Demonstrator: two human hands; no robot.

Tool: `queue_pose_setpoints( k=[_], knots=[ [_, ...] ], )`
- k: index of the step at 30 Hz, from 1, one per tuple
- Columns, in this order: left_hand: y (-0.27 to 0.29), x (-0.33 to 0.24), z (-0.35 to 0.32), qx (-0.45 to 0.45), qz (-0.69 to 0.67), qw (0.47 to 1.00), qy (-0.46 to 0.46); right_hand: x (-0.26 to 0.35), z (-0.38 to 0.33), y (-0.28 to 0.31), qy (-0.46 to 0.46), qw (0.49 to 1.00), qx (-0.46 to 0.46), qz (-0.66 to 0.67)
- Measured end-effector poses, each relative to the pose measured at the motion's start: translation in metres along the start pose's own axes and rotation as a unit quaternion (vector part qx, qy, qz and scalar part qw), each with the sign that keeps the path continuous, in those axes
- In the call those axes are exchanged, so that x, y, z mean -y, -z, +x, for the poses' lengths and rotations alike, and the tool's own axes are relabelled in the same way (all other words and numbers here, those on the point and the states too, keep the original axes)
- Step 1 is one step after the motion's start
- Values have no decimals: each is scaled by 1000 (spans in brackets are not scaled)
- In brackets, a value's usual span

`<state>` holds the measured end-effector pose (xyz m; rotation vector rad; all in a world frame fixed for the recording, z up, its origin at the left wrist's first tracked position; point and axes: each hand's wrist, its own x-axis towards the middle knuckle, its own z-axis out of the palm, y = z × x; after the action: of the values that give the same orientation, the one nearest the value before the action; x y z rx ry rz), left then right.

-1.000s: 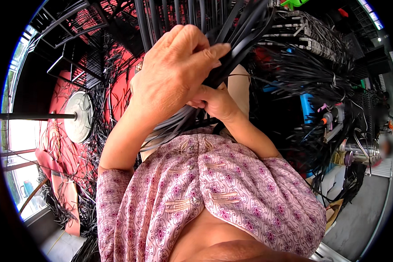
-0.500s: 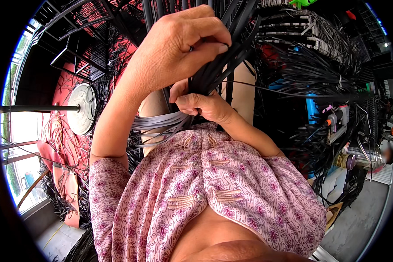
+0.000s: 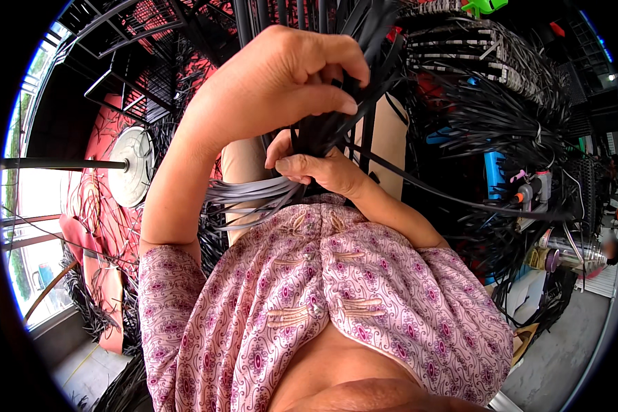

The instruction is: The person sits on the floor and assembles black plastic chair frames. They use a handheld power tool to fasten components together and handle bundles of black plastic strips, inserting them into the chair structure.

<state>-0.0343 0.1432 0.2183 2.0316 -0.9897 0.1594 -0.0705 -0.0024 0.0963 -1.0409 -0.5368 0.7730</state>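
Black strips (image 3: 336, 130), 1 bundle, too many to count, held up at centre. Left hand (image 3: 281, 82) clenched round bundle from above; right hand (image 3: 319, 168) pinching it just below, likely to keep strips gathered & taut. Loose grey ends (image 3: 247, 196) fan out left, near patterned blouse (image 3: 323, 302). Far right: woven strip stacks (image 3: 487, 55). Left: 1 round metal disc (image 3: 132, 165) on rod.

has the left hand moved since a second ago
Yes. The left hand has risen along the bundle of black strips, away from the pink patterned shirt. It now sits higher above the right hand, fingers closed on the strips.
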Motion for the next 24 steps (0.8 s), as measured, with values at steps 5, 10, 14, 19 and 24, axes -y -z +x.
queue_pose_setpoints(
  k=[5,10,14,19,24],
  knots=[
    [10,-15,11,8,-50,993,107,-1,3,1,-5,1000,-5,14],
    [29,-23,39,-18,-71,997,31,-7,5,-2,-11,999,12,28],
    [27,-24,51,-23,-88,996,5,-6,6,-4,-8,999,21,25],
    [27,-12,43,14,-99,991,92,-12,4,-1,-7,999,21,30],
    [35,8,22,17,-23,995,94,-14,5,3,-3,999,32,41]
  ],
)
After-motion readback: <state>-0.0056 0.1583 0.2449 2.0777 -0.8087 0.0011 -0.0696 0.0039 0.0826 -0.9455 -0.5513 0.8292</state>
